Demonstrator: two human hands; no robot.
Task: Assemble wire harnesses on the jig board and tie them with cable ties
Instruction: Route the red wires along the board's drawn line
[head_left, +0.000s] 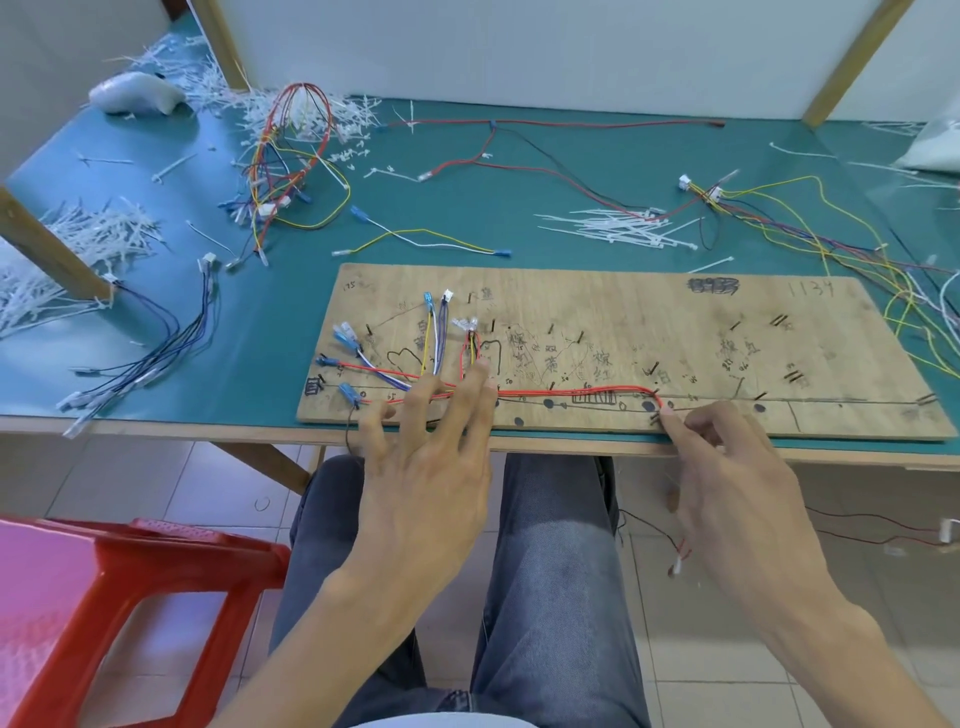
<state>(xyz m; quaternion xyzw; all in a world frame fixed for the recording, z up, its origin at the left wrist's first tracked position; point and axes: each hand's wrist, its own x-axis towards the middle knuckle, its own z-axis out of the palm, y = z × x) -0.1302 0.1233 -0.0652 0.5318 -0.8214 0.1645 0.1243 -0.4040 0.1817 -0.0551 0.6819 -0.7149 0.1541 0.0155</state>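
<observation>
A wooden jig board (675, 343) with nails and pen marks lies at the table's front edge. Red wires (571, 391) run along its lower line and bend down round a nail at the right. Coloured wires with blue and white connectors (431, 332) fan out on the board's left. My left hand (436, 457) lies spread with straight fingers pressing the wires where they gather. My right hand (727, 467) reaches to the bend of the red wires, its forefinger tip touching them at the nail; its other fingers are loosely curled. A loose red and black wire end (678, 558) hangs below it.
White cable ties (618, 228) lie in a loose pile behind the board. Finished harnesses (291, 166) and cut tie scraps (93, 239) lie at the left, more wire bundles (831, 234) at the right. A red plastic stool (104, 597) stands at my lower left.
</observation>
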